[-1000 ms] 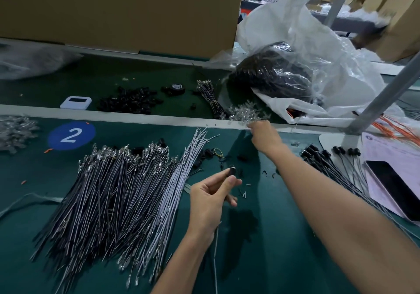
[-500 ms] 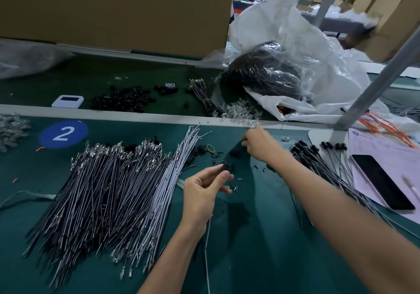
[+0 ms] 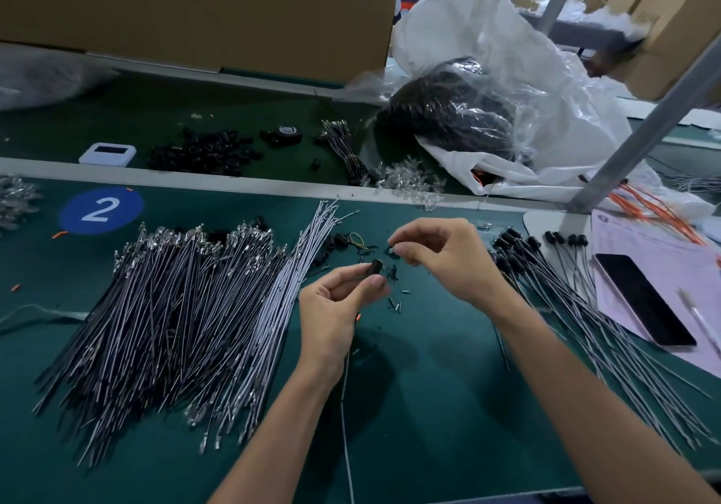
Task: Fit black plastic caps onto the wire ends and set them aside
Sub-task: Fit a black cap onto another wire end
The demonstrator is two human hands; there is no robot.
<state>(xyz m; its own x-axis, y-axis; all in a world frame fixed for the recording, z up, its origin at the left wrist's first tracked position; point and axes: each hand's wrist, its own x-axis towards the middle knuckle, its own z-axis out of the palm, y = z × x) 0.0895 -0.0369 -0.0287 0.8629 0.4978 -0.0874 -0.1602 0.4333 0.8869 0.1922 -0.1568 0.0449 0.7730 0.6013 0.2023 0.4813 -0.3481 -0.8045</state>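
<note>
I see both forearms reaching forward over the desk (image 3: 429, 425); the left hand (image 3: 335, 304) pinches a black cap (image 3: 376, 267) between thumb and forefinger, a thin wire (image 3: 345, 406) trailing below it; the right hand (image 3: 444, 258), fingers curled, pinches a small pale piece (image 3: 394, 248) just above the cap.

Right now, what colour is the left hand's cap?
Black; the cap pinched by the left hand shows best in the head view.

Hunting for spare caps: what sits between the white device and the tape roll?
A loose heap of black caps, between the white device and tape roll, shown in the head view.
</note>
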